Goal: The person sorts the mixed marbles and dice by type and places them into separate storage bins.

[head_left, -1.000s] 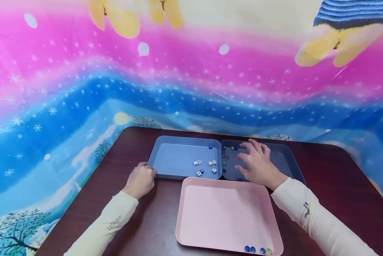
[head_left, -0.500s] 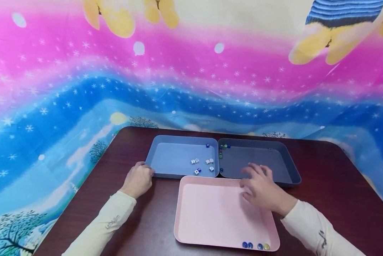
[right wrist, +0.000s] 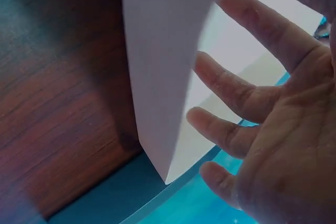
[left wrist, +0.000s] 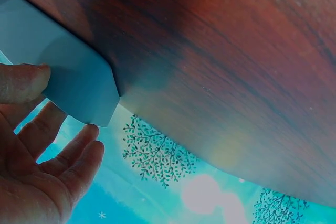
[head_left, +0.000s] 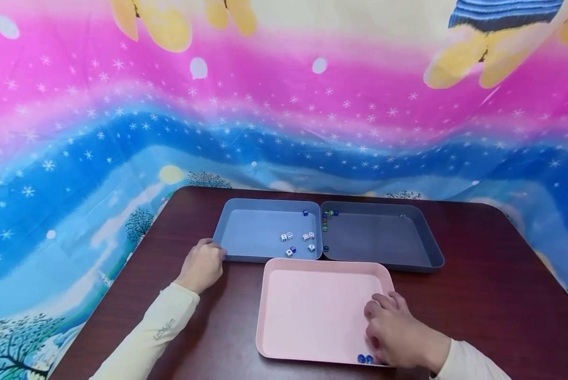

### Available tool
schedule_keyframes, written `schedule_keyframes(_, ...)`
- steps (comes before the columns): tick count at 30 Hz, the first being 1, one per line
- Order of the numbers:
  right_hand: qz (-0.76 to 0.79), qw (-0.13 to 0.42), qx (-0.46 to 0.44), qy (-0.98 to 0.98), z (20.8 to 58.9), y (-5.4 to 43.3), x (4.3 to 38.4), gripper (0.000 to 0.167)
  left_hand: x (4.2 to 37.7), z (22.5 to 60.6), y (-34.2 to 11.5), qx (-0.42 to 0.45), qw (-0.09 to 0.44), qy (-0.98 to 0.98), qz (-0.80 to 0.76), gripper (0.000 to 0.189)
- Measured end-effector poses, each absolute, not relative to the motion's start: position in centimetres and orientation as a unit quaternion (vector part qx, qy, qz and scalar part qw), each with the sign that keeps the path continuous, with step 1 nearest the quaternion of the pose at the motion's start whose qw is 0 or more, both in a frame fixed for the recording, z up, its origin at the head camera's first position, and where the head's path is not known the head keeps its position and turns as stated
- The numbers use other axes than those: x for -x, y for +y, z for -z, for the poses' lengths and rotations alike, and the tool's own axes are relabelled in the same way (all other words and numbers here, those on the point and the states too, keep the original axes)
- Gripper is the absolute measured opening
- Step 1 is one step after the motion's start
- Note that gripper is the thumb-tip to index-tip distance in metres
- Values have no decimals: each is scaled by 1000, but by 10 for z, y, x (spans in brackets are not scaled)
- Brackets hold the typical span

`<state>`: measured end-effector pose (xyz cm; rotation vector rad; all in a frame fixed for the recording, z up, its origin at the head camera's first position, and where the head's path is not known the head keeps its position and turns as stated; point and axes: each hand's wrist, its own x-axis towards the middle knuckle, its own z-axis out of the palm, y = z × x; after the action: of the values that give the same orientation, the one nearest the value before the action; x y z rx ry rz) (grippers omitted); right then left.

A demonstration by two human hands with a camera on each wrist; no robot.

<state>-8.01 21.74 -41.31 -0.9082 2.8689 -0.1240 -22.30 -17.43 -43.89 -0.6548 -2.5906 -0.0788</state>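
My left hand (head_left: 201, 266) holds the near left corner of a blue tray (head_left: 252, 232). In the left wrist view its thumb (left wrist: 23, 82) lies on the tray's outer wall, with fingers behind the rim. Over the right side of a pink tray (head_left: 321, 311) is my right hand (head_left: 400, 330), its fingers loosely bent and spread apart in the right wrist view. Beside its fingertips lie blue marbles (head_left: 362, 359) along the near edge; other marbles there are hidden behind the hand. A marble (right wrist: 323, 28) shows at the right wrist view's edge.
Several dice, white (head_left: 284, 237) and blue (head_left: 305, 213), lie in the blue tray. A dark grey tray (head_left: 378, 237) adjoins it, with several marbles (head_left: 325, 229) along its left side and one clear marble (head_left: 403, 216) at the far right. A patterned cloth (head_left: 284, 121) hangs behind the table (head_left: 492, 274).
My right hand has moved from over the dark grey tray toward me, to the near right corner of the pink tray. The left hand stays at the blue tray; the head view has shifted slightly.
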Motion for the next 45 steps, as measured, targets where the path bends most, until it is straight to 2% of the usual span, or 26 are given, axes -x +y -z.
schedule_keyframes(6,33,79,297,951,417,214,79,23,224,441,-175,234,229,-944,30,17)
schedule_keyframes(14,-35,-8,293,955,420,219,74,26,222,439,-176,232,224,-946,30,16)
schedule_keyframes(20,-51,8,266,963,420,220,74,28,223,438,-176,237,232,-943,30,17)
schedule_keyframes(22,-54,28,253,966,419,220,75,26,223,438,-175,236,232,-943,31,17)
schedule_keyframes(26,-76,93,215,969,416,219,79,31,223,438,-175,232,225,-946,30,18)
schedule_keyframes(29,-104,123,199,967,413,219,80,37,223,439,-175,233,224,-946,30,18)
schedule_keyframes(38,-126,92,217,964,412,219,81,24,224,438,-175,232,224,-946,33,17)
schedule_keyframes(42,-133,81,222,963,415,219,81,29,224,438,-174,231,220,-947,32,17)
schedule_keyframes(45,-126,65,231,963,417,220,82,39,224,439,-174,229,221,-947,32,17)
